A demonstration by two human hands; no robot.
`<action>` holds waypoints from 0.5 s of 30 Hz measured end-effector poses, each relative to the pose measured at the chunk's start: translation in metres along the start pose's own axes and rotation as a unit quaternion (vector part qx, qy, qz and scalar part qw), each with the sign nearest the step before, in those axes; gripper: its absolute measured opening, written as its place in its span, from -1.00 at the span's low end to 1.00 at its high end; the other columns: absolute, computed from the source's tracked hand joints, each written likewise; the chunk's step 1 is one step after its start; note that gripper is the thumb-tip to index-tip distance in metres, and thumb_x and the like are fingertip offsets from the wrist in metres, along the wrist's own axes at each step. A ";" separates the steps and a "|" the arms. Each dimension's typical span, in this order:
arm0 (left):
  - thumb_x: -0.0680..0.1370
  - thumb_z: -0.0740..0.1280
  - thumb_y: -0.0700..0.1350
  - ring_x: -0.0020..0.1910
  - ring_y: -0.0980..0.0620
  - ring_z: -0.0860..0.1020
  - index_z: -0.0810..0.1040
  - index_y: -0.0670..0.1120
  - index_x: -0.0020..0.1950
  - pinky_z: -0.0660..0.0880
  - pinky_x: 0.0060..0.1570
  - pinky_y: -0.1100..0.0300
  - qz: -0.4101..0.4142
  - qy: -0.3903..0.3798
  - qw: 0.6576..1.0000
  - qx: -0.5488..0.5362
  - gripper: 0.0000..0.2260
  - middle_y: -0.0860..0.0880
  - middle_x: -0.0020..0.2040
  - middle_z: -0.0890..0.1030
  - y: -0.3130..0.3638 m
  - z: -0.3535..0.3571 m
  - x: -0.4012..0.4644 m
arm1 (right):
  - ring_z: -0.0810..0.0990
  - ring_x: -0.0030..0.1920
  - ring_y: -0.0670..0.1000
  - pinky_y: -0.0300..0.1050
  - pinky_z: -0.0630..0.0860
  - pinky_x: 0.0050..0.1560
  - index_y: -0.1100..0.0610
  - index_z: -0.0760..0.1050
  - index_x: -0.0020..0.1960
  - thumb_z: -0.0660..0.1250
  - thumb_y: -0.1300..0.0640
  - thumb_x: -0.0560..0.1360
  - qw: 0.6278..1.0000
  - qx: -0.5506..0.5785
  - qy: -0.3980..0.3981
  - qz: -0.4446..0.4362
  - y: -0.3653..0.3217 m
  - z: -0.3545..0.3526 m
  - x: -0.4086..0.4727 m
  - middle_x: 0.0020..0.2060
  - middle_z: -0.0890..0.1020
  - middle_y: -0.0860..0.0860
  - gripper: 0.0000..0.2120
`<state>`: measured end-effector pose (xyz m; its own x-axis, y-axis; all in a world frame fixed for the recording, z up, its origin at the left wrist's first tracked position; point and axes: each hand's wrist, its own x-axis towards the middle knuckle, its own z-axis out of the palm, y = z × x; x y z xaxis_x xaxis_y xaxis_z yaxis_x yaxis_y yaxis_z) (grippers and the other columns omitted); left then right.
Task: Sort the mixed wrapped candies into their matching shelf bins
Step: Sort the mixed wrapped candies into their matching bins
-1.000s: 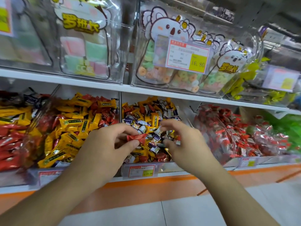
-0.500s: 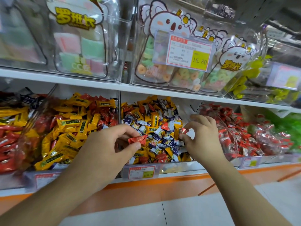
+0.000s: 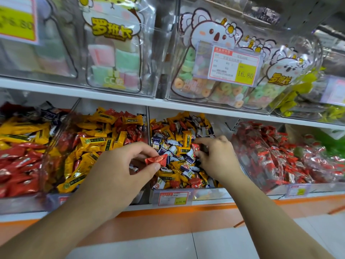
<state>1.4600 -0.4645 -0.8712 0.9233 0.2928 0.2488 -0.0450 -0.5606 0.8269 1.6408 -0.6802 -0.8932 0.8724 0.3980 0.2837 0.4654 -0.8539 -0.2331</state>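
- The left hand hovers over the front of the middle bin, pinching a red wrapped candy between thumb and forefinger; the other fingers curl underneath.
- The right hand reaches into the same bin from the right, with thumb and forefinger closed on a small red candy that sits at the top of the pile.
- The middle bin holds the mixed pile: yellow, red and blue-and-white wrapped sweets heaped together, touching both hands.
- A price tag with a yellow patch is clipped to the near edge of that bin.
- Left of it, a bin of long yellow bars and red packets stands behind a clear divider, just beside the left hand.
- Farther left, another heap of red and yellow packets runs to the edge of the view.
- Right of the middle bin, red-and-clear wrapped sweets fill the next compartment, near the right wrist.
- On the shelf above, clear bags printed with a cartoon koala hold pastel ring sweets, and a tag reading 16.80 hangs in front of them.
- Above left, a bag of pink and green blocks leans behind a clear front.
- An orange strip runs along the base of the shelf, with pale floor tiles below.
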 end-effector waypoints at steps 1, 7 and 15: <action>0.50 0.45 0.11 0.05 0.36 0.58 0.64 0.27 0.00 0.55 0.01 0.23 0.000 0.002 1.000 -0.001 -0.90 0.39 -0.02 0.62 0.000 -0.001 0.000 | 0.49 0.19 0.14 0.06 0.59 0.10 -0.11 0.62 0.31 0.52 0.02 0.52 1.000 0.004 -0.004 -0.002 -0.002 -0.002 -0.001 -0.20 0.40 -0.17 -0.63; 0.49 0.46 0.10 0.05 0.34 0.59 0.65 0.24 0.01 0.59 0.03 0.13 0.007 0.008 1.000 -0.001 -0.89 0.36 -0.03 0.64 0.000 -0.006 -0.001 | 0.52 -0.05 0.01 -0.16 0.46 0.01 -0.18 0.60 0.28 0.53 0.10 0.51 0.999 0.023 0.001 0.026 -0.005 -0.004 -0.007 -0.03 0.39 -0.05 -0.62; 0.50 0.46 0.08 0.05 0.35 0.58 0.65 0.23 0.02 0.57 0.03 0.18 0.007 0.004 1.000 0.011 -0.88 0.38 -0.02 0.63 -0.003 -0.010 -0.006 | 0.44 -0.10 -0.09 -0.21 0.38 0.03 -0.16 0.63 0.26 0.51 0.10 0.53 0.999 0.043 -0.007 0.032 -0.007 -0.006 -0.006 0.09 0.51 0.01 -0.66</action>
<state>1.4509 -0.4565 -0.8696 0.9194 0.2913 0.2644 -0.0494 -0.5813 0.8122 1.6314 -0.6787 -0.8875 0.9023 0.3487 0.2536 0.4195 -0.8458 -0.3296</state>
